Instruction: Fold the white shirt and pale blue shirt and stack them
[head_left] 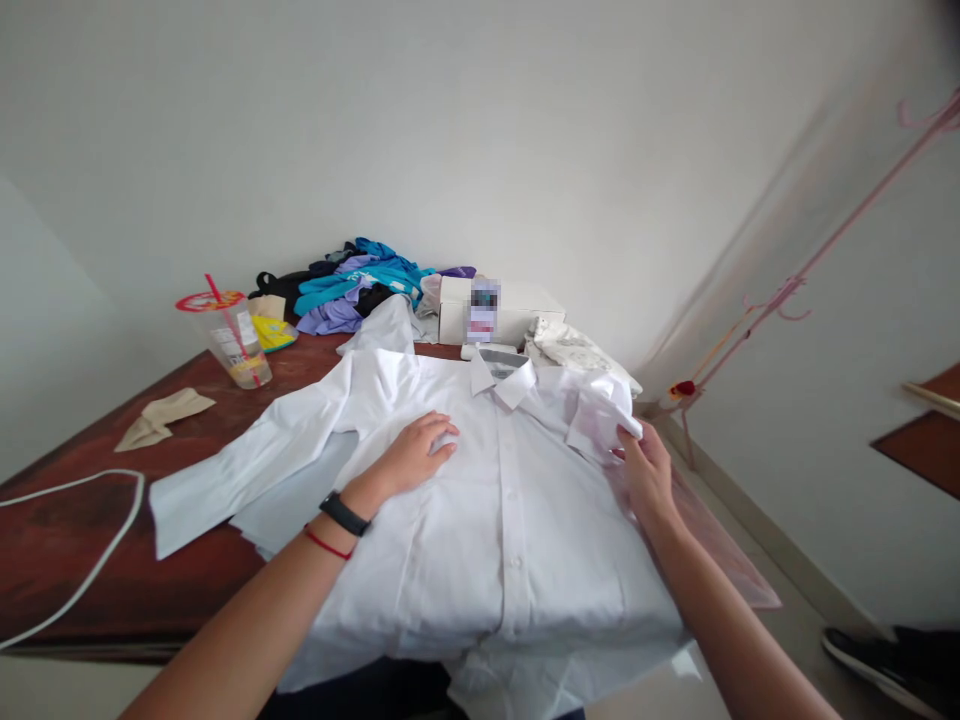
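Observation:
A white long-sleeved button-up shirt (450,510) lies spread front side up over the table, its collar at the far side and its hem hanging over the near edge. My left hand (415,452) rests on the shirt's chest with its fingers stretched out and slightly curved. At the right, my right hand (646,465) pinches the cuff end of the shirt's sleeve (600,415), which is folded back and lifted a little. The other sleeve (225,490) stretches out flat to the left, over a pale cloth.
A plastic cup (236,345) with a red straw stands at the left, near a beige cloth piece (165,415) and a white cable (112,550). Behind are piled clothes (360,285) and a white box (517,305). A pink rack (795,275) leans at the right.

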